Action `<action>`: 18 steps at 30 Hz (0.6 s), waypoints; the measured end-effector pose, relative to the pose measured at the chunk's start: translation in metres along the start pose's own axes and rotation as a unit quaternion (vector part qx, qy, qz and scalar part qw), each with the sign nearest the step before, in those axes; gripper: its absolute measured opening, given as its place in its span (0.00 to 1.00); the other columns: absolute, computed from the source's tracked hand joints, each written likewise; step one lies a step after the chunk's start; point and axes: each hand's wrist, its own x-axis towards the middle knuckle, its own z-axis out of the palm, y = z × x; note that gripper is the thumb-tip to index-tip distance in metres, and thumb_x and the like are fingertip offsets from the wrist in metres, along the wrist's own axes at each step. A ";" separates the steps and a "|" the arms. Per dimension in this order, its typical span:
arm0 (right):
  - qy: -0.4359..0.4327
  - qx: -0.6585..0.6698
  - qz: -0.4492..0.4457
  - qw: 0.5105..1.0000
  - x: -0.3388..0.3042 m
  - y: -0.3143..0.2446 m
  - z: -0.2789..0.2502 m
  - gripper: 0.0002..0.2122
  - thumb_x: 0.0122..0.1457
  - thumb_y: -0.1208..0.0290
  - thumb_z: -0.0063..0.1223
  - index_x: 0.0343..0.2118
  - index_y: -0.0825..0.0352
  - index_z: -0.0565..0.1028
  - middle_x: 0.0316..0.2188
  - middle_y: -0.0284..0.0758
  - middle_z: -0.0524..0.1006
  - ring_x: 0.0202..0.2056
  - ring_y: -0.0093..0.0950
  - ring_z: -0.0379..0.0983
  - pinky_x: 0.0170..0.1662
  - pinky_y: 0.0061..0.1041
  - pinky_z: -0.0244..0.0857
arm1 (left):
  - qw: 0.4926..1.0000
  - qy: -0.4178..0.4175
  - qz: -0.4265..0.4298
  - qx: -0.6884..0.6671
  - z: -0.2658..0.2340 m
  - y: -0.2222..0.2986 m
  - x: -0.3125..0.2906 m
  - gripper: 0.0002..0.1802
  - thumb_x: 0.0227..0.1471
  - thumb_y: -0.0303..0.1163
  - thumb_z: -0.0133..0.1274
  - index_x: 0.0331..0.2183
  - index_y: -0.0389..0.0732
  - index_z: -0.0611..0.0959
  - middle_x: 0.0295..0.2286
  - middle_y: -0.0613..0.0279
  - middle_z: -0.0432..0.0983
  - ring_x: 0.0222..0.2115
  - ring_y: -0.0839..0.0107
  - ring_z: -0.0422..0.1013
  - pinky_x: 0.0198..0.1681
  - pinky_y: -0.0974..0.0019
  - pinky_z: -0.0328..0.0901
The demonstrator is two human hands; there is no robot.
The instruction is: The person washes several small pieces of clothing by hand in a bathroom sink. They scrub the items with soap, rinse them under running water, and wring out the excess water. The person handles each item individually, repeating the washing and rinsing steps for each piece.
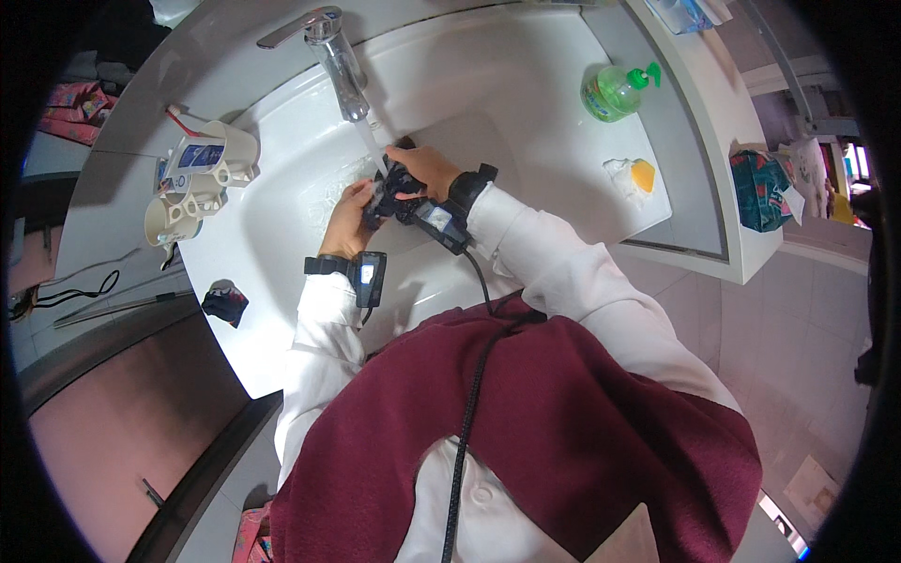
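A wet black cloth item (398,183), bunched up, is held between both hands over the white sink (526,113). From the metal faucet (340,66) a stream of water (371,143) runs down onto it. My left hand (349,223) grips the cloth's left side with bent fingers. Wrapped over its upper right part is my right hand (430,169). The folds hide the cloth's exact shape, and some fingertips are covered by it. A second small dark cloth bundle (225,303) lies on the sink's left rim.
A green pump bottle (612,94) stands on the sink's right rim, near a white and yellow item (638,178). Cream cups (216,155) with a toothbrush sit at the left edge. A black cable (477,375) hangs down over my front.
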 end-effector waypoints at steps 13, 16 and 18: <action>-0.054 -0.107 -0.101 0.988 0.008 0.013 -0.024 0.23 0.51 0.53 0.48 0.44 0.66 0.66 0.33 0.37 0.72 0.35 0.28 0.69 0.32 0.30 0.69 | 0.972 -0.077 0.134 0.180 -0.008 -0.011 0.015 0.12 0.48 0.25 0.42 0.38 0.39 0.71 0.30 0.70 0.70 0.27 0.83 0.63 0.32 0.79 0.60; -0.014 0.077 0.103 0.992 -0.002 0.009 -0.020 0.23 0.53 0.51 0.45 0.42 0.67 0.66 0.35 0.37 0.71 0.36 0.31 0.70 0.34 0.32 0.69 | 0.985 -0.085 0.136 0.069 -0.007 -0.008 0.012 0.10 0.48 0.24 0.38 0.35 0.38 0.71 0.29 0.69 0.70 0.26 0.82 0.64 0.32 0.79 0.61; 0.021 0.086 0.145 0.986 -0.008 0.012 -0.017 0.23 0.54 0.51 0.42 0.42 0.68 0.65 0.37 0.37 0.70 0.37 0.34 0.70 0.38 0.35 0.69 | 0.985 -0.097 0.140 0.041 -0.003 -0.004 0.008 0.10 0.47 0.22 0.37 0.35 0.38 0.70 0.29 0.66 0.70 0.28 0.80 0.67 0.33 0.76 0.64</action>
